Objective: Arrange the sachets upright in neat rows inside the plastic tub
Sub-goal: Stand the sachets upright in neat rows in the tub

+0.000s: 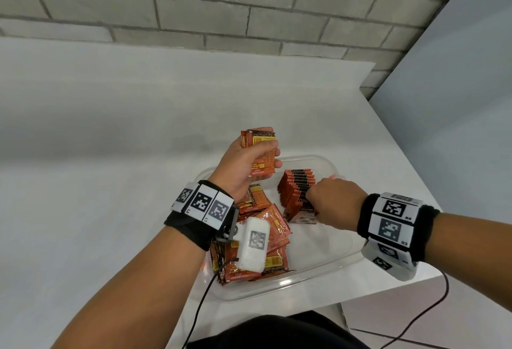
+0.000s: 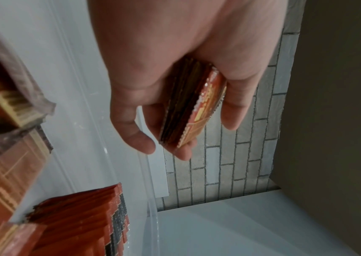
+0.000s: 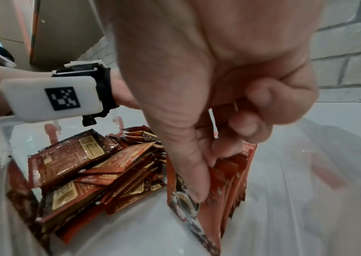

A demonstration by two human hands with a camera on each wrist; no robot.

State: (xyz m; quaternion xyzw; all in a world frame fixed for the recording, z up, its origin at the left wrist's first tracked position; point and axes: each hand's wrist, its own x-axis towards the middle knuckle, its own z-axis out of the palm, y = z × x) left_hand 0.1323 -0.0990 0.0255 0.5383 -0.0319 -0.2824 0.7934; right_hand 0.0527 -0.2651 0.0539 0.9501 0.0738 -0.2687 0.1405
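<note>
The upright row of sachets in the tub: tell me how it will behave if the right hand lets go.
The upright row of sachets probably topples: it leans, steadied by the right hand. The sachets look thin and glossy, so they likely slide on the tub.

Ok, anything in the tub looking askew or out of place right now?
Yes. The loose sachets on the left of the plastic tub lie flat in a jumbled heap. The upright row leans, with the right hand on its near end.
</note>
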